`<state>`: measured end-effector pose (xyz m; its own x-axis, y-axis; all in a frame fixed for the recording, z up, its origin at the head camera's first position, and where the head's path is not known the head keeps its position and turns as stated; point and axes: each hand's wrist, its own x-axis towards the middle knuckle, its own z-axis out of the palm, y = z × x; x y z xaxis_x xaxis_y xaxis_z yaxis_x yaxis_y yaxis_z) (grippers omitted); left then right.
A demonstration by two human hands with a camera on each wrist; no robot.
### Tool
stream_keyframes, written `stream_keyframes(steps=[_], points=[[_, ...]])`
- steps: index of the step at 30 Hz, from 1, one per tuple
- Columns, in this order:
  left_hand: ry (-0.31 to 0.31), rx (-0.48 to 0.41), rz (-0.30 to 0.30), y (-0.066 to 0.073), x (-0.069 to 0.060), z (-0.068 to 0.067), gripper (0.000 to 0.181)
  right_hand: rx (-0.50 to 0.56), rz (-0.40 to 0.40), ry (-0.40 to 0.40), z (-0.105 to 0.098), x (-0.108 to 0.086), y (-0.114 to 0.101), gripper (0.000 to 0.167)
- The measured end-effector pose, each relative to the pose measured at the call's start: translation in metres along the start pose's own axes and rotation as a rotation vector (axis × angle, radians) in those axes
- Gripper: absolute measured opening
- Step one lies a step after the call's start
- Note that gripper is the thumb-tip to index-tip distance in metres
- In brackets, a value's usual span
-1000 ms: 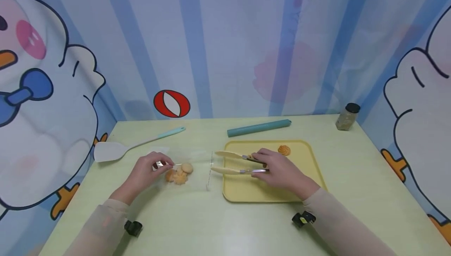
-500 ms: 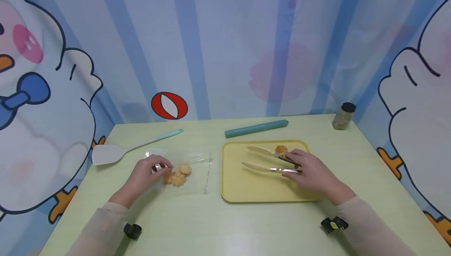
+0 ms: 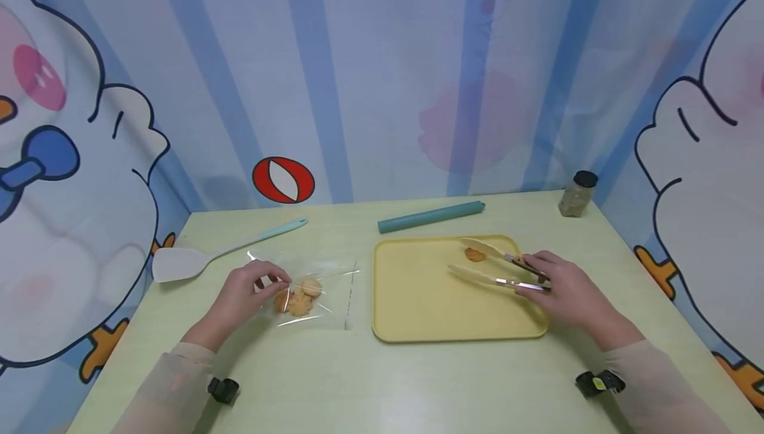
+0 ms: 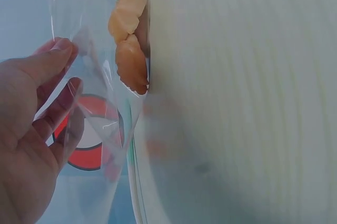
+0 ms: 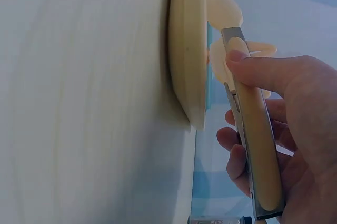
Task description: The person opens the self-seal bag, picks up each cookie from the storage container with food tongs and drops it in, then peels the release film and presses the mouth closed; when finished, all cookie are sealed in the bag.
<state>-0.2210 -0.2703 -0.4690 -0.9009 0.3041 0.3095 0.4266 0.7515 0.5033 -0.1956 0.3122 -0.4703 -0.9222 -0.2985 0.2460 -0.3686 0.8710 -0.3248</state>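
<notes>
Left hand [image 3: 247,291]: while thumb and fingertip pinch a clear bag [image 3: 334,304], the other fingers bend loosely.
Right hand [image 3: 575,294]: curled round the handles of parted tongs [image 3: 504,281].
Bag: on the counter [image 3: 418,381], cookies [image 3: 300,302] inside.
Tray [image 3: 442,308]: one cookie [image 3: 475,255] near its far edge, beside the tongs.
Beyond: spatula [image 3: 193,263], teal rod [image 3: 431,217], lidded jar [image 3: 576,196].

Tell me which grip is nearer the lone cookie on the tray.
The person's right grip, holding tongs, is nearer: by the right edge of the tray, right of the cookie. The left grip, pinching a clear bag, is left of the tray.
</notes>
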Motion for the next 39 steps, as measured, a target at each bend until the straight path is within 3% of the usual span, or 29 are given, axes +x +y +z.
stream_keyframes(steps=[14,30,39], points=[[-0.008,-0.015,0.007,-0.002,-0.001,0.002,0.012,-0.054,0.033,-0.009,-0.005,-0.003,0.013,0.069],[-0.015,-0.014,0.008,0.001,-0.001,0.001,0.011,-0.055,0.066,-0.080,-0.006,0.001,0.016,0.067],[-0.012,-0.012,0.005,-0.002,-0.003,-0.001,0.011,-0.071,0.039,-0.052,-0.006,0.000,0.014,0.061]])
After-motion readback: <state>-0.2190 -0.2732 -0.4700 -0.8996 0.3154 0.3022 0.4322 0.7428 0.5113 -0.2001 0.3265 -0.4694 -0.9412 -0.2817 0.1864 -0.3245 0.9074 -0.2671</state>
